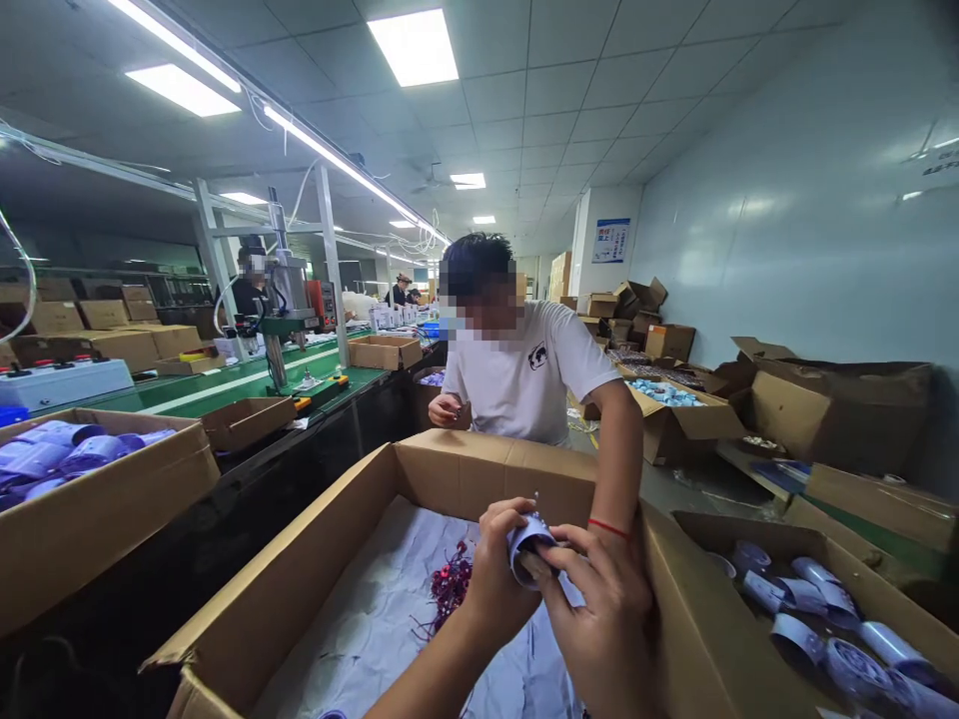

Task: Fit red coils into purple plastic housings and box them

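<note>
Above a large open cardboard box (300,559), my left hand (501,564) wraps round a small lilac cup-shaped part (530,544), its open end facing me. My right hand (591,579) touches the same part from the right, thumb and fingers at its rim; what its fingertips hold inside is too small to tell. A thin tip sticks up above the part. Inside the box, a tangle of small red pieces with wires (451,589) lies on white paper (360,609), left of my hands.
Across the box stands a person in a white shirt (516,384), one arm reaching into the box beside my right hand. Boxes of lilac parts stand at left (112,519) and right (831,589). A press machine (289,300) stands on the green conveyor (187,389).
</note>
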Available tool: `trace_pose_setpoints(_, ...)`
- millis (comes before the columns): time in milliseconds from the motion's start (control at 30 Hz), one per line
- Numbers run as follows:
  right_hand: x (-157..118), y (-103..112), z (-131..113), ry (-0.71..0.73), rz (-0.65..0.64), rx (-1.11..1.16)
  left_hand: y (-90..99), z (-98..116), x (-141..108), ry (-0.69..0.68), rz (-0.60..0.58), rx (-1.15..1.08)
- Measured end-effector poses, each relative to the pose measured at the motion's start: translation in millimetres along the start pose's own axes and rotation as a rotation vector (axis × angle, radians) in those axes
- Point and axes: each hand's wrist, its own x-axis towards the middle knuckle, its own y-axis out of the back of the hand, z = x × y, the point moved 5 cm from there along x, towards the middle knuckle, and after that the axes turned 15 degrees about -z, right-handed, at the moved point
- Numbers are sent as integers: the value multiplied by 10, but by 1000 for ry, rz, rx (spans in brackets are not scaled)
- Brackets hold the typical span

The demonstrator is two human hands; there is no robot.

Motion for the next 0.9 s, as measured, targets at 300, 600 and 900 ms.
trace_pose_setpoints(300,-147,-234,196,-481,-50,486,51,94,7,-29,3,61)
trace_pose_setpoints(600,-82,-374,266,-706,-139,947,-14,114,37,-37,-90,193)
trace_pose_setpoints(900,-211,-610,225,-868,33,1142,9,109,-42,-81,-92,338)
